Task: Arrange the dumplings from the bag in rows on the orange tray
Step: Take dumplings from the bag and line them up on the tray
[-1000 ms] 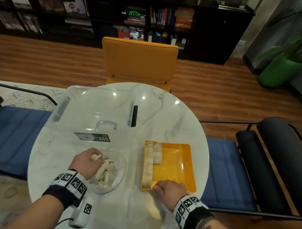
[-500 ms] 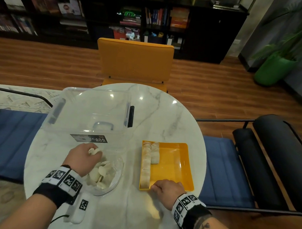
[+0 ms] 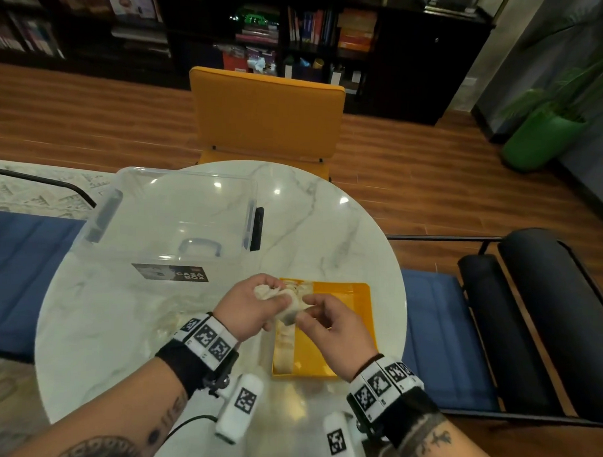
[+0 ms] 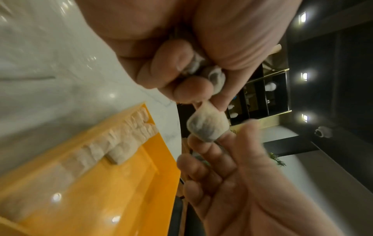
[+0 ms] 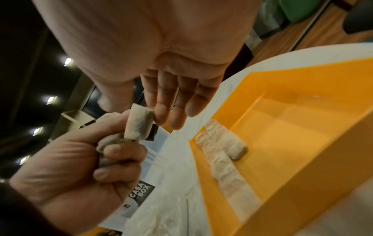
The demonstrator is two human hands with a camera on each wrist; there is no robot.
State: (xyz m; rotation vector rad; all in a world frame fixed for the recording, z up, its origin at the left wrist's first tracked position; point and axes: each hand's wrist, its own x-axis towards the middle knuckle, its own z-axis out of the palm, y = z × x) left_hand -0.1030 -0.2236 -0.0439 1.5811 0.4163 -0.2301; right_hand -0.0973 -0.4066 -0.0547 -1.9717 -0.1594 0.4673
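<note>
The orange tray [image 3: 338, 318] lies on the round marble table, with a row of dumplings [image 3: 284, 347] along its left wall and a short second row [image 5: 232, 146] at the far end. Above the tray's left side my left hand [image 3: 273, 299] grips a handful of dumplings [image 3: 265, 290]. My right hand [image 3: 304, 312] meets it and pinches one dumpling [image 3: 292, 313] between thumb and forefinger; that dumpling [image 4: 207, 126] is still touched by my left thumb. The clear bag [image 3: 160, 312] lies left of the tray, blurred.
A large clear plastic box [image 3: 170, 223] labelled CASA BOX stands at the table's back left. An orange chair [image 3: 266, 114] is behind the table, blue benches on both sides. The right half of the tray floor [image 5: 302, 127] is bare.
My left hand came out of the bag with a handful of dumplings and moved right over the tray. My right hand lifted off the tray's near edge and took hold of one dumpling.
</note>
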